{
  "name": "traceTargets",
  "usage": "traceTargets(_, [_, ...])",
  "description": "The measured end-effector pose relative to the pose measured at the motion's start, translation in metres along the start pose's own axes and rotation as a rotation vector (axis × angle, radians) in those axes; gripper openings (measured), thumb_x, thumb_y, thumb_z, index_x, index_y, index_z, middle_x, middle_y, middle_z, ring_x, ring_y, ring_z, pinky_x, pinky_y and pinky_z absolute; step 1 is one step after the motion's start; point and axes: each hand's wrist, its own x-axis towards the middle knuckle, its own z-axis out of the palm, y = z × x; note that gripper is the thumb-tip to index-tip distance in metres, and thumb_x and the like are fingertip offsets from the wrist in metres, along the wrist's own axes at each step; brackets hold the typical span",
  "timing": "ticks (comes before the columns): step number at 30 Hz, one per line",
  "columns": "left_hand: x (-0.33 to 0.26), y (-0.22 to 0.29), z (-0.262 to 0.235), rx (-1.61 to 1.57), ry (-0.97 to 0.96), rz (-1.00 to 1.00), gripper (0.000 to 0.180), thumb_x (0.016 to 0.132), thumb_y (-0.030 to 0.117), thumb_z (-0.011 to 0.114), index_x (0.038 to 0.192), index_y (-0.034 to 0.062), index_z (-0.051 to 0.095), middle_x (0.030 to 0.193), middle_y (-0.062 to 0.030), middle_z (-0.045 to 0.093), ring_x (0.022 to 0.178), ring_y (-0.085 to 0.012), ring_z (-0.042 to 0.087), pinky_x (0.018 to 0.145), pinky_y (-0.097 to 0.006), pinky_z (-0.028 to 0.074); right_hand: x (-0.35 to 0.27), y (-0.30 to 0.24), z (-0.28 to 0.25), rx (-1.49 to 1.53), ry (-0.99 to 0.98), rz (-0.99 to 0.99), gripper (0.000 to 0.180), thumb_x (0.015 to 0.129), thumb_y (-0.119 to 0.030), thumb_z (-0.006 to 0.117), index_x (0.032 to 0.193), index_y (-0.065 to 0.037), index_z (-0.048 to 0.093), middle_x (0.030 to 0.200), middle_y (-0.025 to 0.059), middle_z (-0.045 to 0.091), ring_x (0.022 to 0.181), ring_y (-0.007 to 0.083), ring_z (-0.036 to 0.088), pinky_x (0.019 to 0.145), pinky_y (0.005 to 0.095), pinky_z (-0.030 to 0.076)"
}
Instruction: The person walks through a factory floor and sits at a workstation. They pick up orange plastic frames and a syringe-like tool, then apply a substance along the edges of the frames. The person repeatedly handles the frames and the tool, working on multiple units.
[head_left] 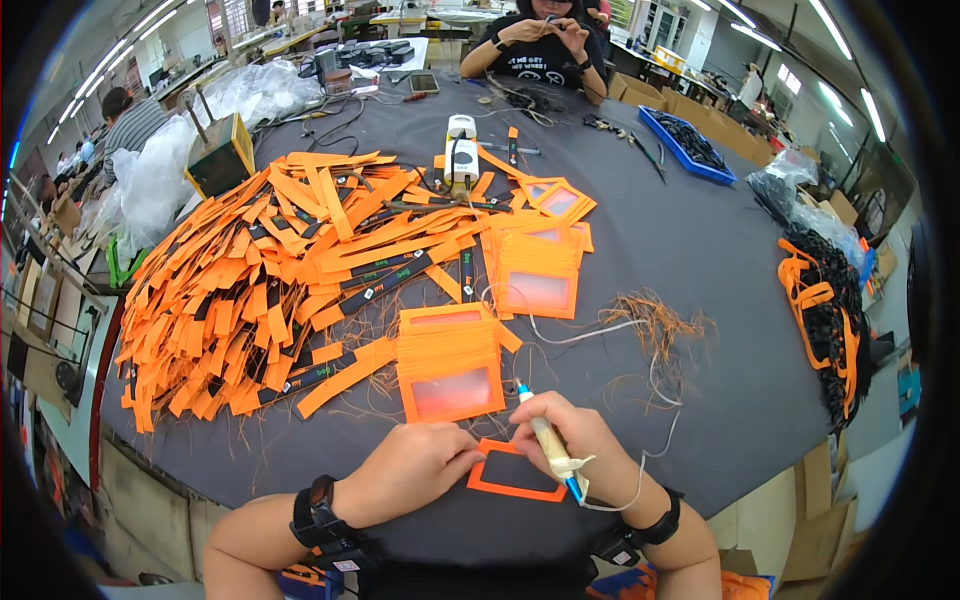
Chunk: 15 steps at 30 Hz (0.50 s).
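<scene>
Left fingers (462, 462) seem to pinch the orange rectangular frame (515, 491); right fingers (537, 408) grip the corded pen tool (547, 438) — better keep frame flat, cord (653, 376) clear.

White capital lettering stands on the chest of a black T-shirt (545, 50) at about 12 o'clock, with white drawings below it. Short printed words, some green and some orange, stand on black strips (388, 282) in the orange pile: one at 8 o'clock, others between 9 and 10, and an upright one near the centre. Small white labels (345, 566) with dark marks sit on black gear at 7 and 5 o'clock, their content too small to read.
</scene>
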Motion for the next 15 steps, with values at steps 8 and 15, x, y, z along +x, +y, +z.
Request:
traceTargets(8, [-0.001,0.006,-0.002,0.054,-0.131,0.018,0.014,0.083,0.013,0.060,0.083,-0.0013,0.063,0.075,-0.0155,0.063,0.073,-0.0325,0.062,0.064,-0.040,0.051,-0.008,0.005,0.004,0.605,0.190,0.062,0.030,0.093,-0.019,0.054,0.113,0.002,0.058,0.088,0.0085,0.063,0.081,0.0147,0.063,0.068,0.0272,0.051])
traceTargets(15, [-0.001,0.003,-0.007,0.078,-0.125,-0.009,0.012,0.081,0.011,0.061,0.088,0.0006,0.064,0.081,-0.0130,0.065,0.075,-0.0302,0.063,0.066,-0.037,0.052,-0.010,0.010,0.017,0.711,0.068,0.378,0.012,0.090,-0.009,0.054,0.092,0.002,0.058,0.081,0.0074,0.061,0.067,0.0101,0.059,0.058,0.0244,0.050])
